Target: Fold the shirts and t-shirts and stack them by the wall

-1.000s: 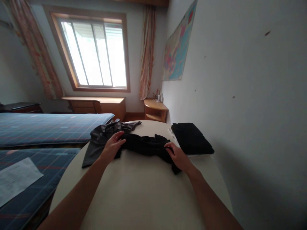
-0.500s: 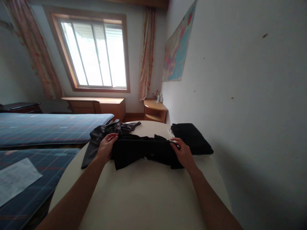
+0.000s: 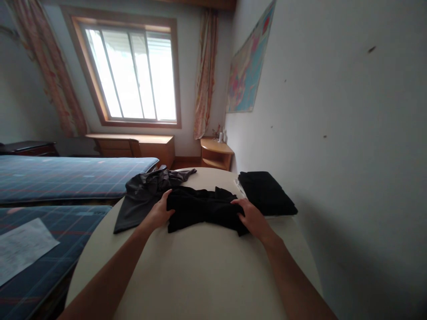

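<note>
Got my left hand (image 3: 159, 214) and right hand (image 3: 254, 218) half-curled around the two ends of one black garment (image 3: 203, 206), lying on one round table (image 3: 200, 275). One grey garment (image 3: 130, 211) left, one folded black stack (image 3: 267, 193) right. Further off: two plaid mattresses (image 3: 73, 178), one window (image 3: 133, 75).

This room appears to be a bedroom, in a home or similar lodging — two plaid mattresses (image 3: 73, 178) lie on the left, one beyond the other. Floral curtains (image 3: 205, 80) hang at both sides of a wood-framed window (image 3: 163, 84), a wooden desk (image 3: 155, 139) stands below it, and a corner shelf unit (image 3: 215, 144) and a wall map (image 3: 248, 66) are to the right.
</note>
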Demonstrator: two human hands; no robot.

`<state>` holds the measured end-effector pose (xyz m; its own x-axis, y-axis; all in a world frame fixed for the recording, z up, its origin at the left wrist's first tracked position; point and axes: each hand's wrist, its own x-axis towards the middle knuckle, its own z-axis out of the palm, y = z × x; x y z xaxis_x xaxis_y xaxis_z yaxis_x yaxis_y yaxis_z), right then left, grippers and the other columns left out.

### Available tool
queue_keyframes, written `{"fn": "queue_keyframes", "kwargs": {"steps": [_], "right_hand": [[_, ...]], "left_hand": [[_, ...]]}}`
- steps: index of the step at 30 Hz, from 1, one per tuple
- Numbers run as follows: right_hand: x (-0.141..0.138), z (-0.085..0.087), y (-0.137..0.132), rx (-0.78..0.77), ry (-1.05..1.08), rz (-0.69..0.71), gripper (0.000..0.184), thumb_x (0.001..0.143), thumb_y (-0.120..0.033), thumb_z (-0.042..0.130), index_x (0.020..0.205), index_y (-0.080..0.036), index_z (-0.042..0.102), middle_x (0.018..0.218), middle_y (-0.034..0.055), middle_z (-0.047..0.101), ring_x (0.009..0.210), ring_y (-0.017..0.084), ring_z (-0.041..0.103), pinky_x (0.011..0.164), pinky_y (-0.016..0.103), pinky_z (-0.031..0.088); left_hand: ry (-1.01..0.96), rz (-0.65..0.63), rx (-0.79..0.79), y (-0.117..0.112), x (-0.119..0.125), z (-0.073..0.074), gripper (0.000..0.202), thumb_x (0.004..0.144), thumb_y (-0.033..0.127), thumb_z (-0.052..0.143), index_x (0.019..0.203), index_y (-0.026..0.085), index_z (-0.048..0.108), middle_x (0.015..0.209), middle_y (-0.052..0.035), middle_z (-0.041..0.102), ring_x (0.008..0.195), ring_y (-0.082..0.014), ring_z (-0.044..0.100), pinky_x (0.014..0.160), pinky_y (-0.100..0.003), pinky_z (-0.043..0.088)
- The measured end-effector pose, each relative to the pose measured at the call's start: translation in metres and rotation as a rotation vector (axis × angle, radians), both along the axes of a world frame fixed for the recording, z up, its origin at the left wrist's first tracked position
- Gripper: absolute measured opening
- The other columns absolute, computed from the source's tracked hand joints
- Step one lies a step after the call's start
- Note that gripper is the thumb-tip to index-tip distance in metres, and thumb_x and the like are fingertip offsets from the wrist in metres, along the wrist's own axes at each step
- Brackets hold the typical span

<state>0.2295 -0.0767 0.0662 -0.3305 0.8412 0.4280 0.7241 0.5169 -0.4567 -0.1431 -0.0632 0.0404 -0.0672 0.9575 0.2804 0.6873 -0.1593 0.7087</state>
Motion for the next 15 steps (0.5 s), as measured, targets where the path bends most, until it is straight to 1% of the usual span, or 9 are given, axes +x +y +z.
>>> {"fn": "queue_keyframes", "kwargs": {"steps": [2,4,6,8,10,12,15], "right_hand": [[0.002,0.002,-0.001,-0.046,0.001,-0.031,0.040,0.078,-0.005,0.046,0.111,-0.022,0.061,0.116,0.0048,0.065,0.111,0.018,0.060,0.103,0.033,0.041],[0.004,0.005,-0.001,-0.075,0.005,-0.054,0.035,0.083,-0.009,0.045,0.109,-0.023,0.063,0.111,0.0038,0.068,0.105,0.019,0.063,0.098,0.032,0.043],[0.005,0.009,-0.003,-0.101,0.003,-0.065,0.030,0.088,-0.016,0.045,0.110,-0.023,0.064,0.105,0.0033,0.070,0.098,0.020,0.066,0.091,0.032,0.046],[0.003,0.016,-0.007,-0.132,0.002,-0.042,0.028,0.091,-0.024,0.045,0.111,-0.023,0.065,0.100,0.0033,0.071,0.091,0.020,0.067,0.084,0.031,0.047],[0.000,0.025,-0.015,-0.176,-0.003,0.020,0.027,0.093,-0.029,0.046,0.110,-0.022,0.066,0.096,0.0034,0.071,0.086,0.019,0.066,0.080,0.029,0.047],[-0.005,0.035,-0.027,-0.237,-0.026,0.103,0.027,0.093,-0.032,0.048,0.108,-0.021,0.067,0.096,0.0033,0.071,0.085,0.018,0.066,0.079,0.028,0.046],[-0.012,0.046,-0.053,-0.372,-0.085,0.256,0.025,0.091,-0.031,0.051,0.106,-0.022,0.069,0.096,0.0019,0.072,0.084,0.016,0.065,0.077,0.024,0.046]], "left_hand": [[-0.013,0.045,0.002,0.000,-0.002,0.006,0.076,0.075,0.014,0.059,0.146,0.019,0.034,0.105,-0.0069,0.067,0.091,-0.0202,0.067,0.087,-0.033,0.051],[-0.039,0.145,0.046,0.002,-0.004,0.014,0.066,0.079,0.015,0.054,0.144,0.018,0.038,0.099,-0.0058,0.067,0.079,-0.0175,0.066,0.079,-0.030,0.052],[-0.038,0.230,0.085,0.003,-0.007,0.022,0.060,0.081,0.016,0.052,0.140,0.017,0.042,0.100,-0.0059,0.067,0.077,-0.0169,0.066,0.078,-0.029,0.051],[0.008,0.254,0.082,0.004,-0.012,0.025,0.055,0.081,0.017,0.053,0.136,0.015,0.046,0.100,-0.0065,0.067,0.083,-0.0184,0.066,0.082,-0.030,0.050],[0.110,0.244,0.045,0.001,-0.018,0.023,0.052,0.080,0.019,0.055,0.132,0.014,0.049,0.099,-0.0077,0.066,0.091,-0.0208,0.065,0.086,-0.031,0.049],[0.244,0.193,-0.003,-0.007,-0.026,0.017,0.052,0.078,0.021,0.058,0.129,0.014,0.051,0.103,-0.0095,0.065,0.098,-0.0230,0.064,0.090,-0.033,0.048],[0.421,0.082,-0.099,-0.031,-0.038,0.012,0.057,0.073,0.022,0.061,0.129,0.016,0.052,0.113,-0.0117,0.062,0.105,-0.0260,0.063,0.091,-0.034,0.048]]}}
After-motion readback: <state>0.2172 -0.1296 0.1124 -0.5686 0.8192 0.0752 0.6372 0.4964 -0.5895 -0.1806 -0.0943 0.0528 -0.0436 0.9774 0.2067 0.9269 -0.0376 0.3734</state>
